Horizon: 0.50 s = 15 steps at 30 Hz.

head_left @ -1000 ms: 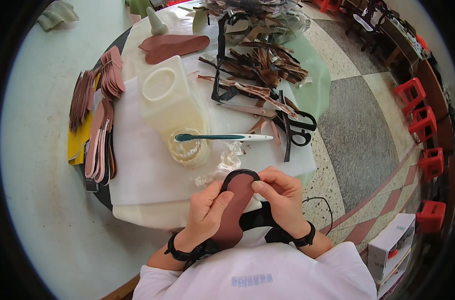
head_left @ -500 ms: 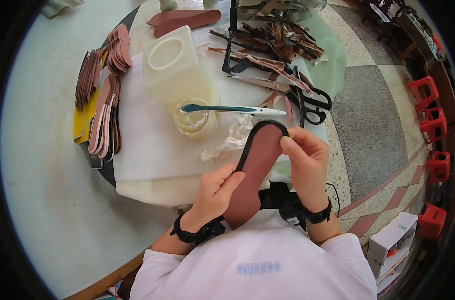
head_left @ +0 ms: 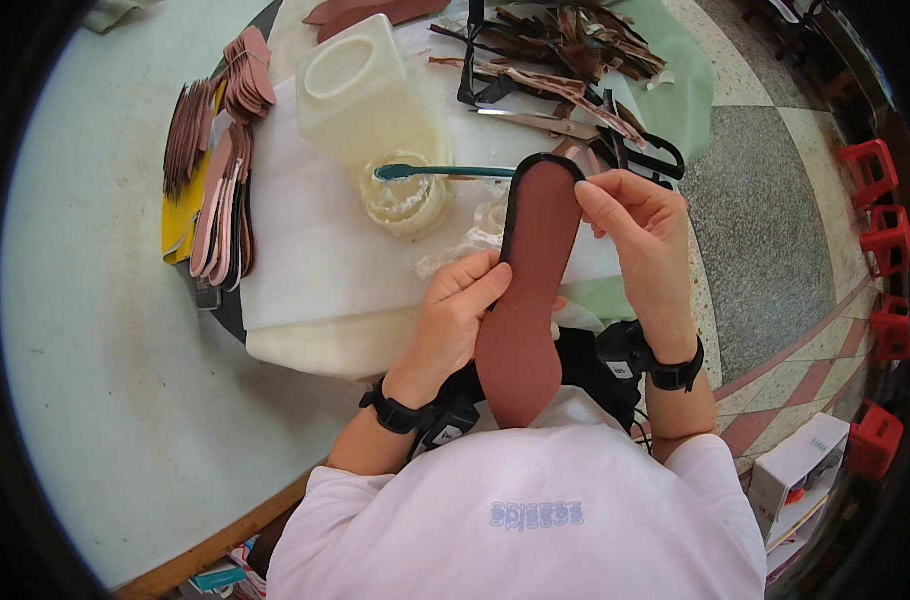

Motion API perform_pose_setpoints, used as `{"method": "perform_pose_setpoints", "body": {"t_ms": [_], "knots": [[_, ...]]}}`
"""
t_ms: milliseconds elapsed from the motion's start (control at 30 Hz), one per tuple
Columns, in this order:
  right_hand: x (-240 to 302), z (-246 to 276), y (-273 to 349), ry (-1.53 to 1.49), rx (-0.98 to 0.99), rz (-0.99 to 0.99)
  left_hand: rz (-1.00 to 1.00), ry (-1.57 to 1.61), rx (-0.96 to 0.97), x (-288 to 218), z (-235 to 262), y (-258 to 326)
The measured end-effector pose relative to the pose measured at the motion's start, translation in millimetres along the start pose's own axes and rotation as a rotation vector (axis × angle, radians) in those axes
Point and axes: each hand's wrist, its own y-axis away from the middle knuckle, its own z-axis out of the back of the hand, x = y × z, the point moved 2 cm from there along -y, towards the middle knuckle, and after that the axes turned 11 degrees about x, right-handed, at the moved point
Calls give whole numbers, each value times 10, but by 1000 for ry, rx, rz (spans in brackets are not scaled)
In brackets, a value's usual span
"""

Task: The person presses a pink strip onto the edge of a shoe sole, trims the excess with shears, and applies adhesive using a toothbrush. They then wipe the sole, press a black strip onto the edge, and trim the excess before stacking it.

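A reddish-brown shoe insole with a black strip along its rounded upper end stands nearly upright between my hands. My left hand grips its left edge, thumb on the face and fingers behind. At the upper right edge, my right hand pinches the black edging between thumb and fingers. Beyond the insole, a toothbrush with a teal head lies across the mouth of a translucent plastic jug coated with pale, glue-like stuff. Part of the brush handle is hidden behind the insole.
Banded stacks of insoles lie on the left of the white-covered table. Black-handled scissors rest at the right, beside a heap of leather-like scraps. Crumpled clear film sits by the jug. Red stools stand on the floor at right.
The insole has risen in the view and turned more upright, with both hands still on it. My right hand has moved up and rightward along with its edge. The view has shifted slightly.
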Motion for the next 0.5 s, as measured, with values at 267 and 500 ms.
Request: {"method": "perform_pose_setpoints", "body": {"t_ms": [267,500], "knots": [[5,272,139,14,-133,113,-97,54,10,-70,57,-5],[-16,675,345,249,-287,181,-218,83,-39,-61,126,-11]]}}
